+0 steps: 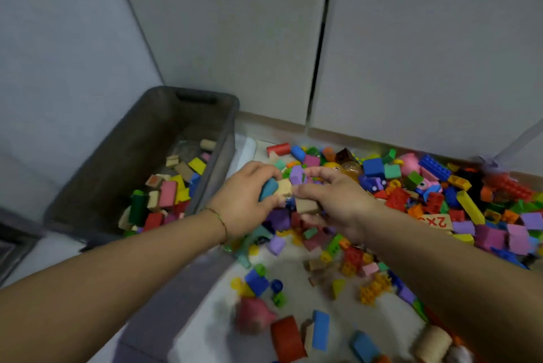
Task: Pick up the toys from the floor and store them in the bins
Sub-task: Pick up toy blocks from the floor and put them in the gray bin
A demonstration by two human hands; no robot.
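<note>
Pale floor (293, 301) with a grey bin (138, 124) beside a wide scatter of coloured toy blocks (396, 201).

Left hand (246, 201): grips a blue block (268, 188)
Right hand (340, 201): holds a tan block (307, 205)
Bin (123, 154): grey; left of both hands; partly filled with blocks
Toy pile (440, 195): coloured bricks; right of bin
</note>
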